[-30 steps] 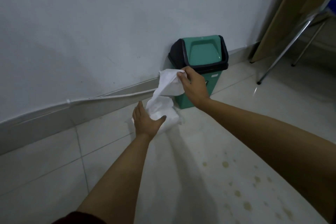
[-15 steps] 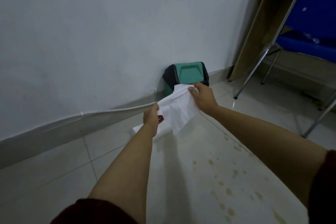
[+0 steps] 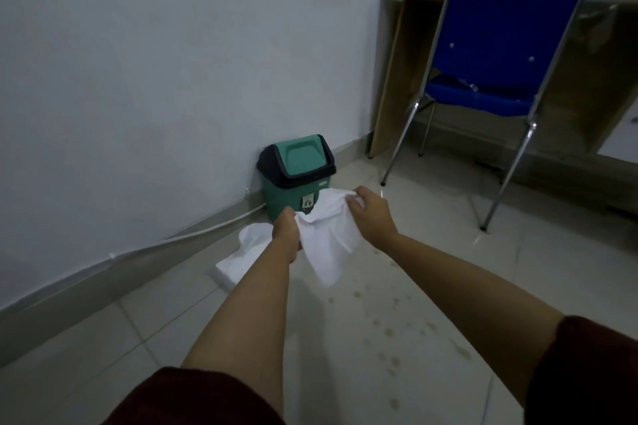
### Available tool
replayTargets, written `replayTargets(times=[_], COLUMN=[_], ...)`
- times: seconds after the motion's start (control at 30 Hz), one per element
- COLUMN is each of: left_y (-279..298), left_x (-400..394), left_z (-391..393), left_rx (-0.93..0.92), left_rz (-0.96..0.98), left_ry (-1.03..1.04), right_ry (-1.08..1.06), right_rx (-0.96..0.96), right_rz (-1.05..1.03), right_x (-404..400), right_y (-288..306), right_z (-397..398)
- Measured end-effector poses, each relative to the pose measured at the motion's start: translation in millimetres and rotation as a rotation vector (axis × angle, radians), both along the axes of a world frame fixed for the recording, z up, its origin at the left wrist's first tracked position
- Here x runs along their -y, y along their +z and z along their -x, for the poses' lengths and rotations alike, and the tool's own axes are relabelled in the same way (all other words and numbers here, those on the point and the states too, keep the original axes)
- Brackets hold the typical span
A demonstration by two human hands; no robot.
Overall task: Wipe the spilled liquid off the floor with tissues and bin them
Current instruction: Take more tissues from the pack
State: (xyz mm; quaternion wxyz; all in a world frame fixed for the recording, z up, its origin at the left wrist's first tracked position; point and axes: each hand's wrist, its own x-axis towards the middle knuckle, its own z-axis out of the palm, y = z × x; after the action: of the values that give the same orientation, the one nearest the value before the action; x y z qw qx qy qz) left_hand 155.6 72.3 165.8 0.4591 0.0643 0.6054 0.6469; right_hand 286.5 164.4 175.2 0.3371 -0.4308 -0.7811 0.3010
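A white tissue (image 3: 329,238) hangs in the air between both hands. My left hand (image 3: 287,229) grips its left edge and my right hand (image 3: 371,214) pinches its upper right corner. Below my left forearm a white tissue pack (image 3: 247,254) lies on the floor, partly hidden by the arm. A green bin (image 3: 293,176) with a black collar and a swing lid stands against the wall just beyond the hands. Yellowish drops of spilled liquid (image 3: 390,328) dot the tiles below and to the right of the tissue.
A blue chair (image 3: 483,93) with chrome legs stands at the right, in front of a wooden desk panel (image 3: 388,79). A white cable (image 3: 193,235) runs along the grey skirting. The white wall (image 3: 172,62) fills the left.
My left hand left the pack and took hold of the tissue's edge. Both hands now hold the sheet spread, a little lower. The view has risen and turned right, showing the chair.
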Motion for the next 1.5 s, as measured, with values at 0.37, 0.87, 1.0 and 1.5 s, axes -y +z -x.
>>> replayTargets(times=[0.37,0.87,1.0,1.5], left_y=[-2,-185,-208,-231], left_x=[-4,83,96,88], left_z=[-60,-174,-191,-205], left_rx=[-0.009,-0.324,-0.583,-1.193], left_rz=[0.172,0.406,0.377,0.528], left_ry=[-0.15,0.069,-0.022,-0.185], right_ry=[-0.23,-0.26,-0.27,-0.251], right_rx=[-0.14,0.014,0.154,0.385], right_rz=[0.12,0.26,0.247,0.178], right_x=[23,108,110,50], right_y=[-34,-222,-249,-249], right_z=[-61,-178,-194,-186])
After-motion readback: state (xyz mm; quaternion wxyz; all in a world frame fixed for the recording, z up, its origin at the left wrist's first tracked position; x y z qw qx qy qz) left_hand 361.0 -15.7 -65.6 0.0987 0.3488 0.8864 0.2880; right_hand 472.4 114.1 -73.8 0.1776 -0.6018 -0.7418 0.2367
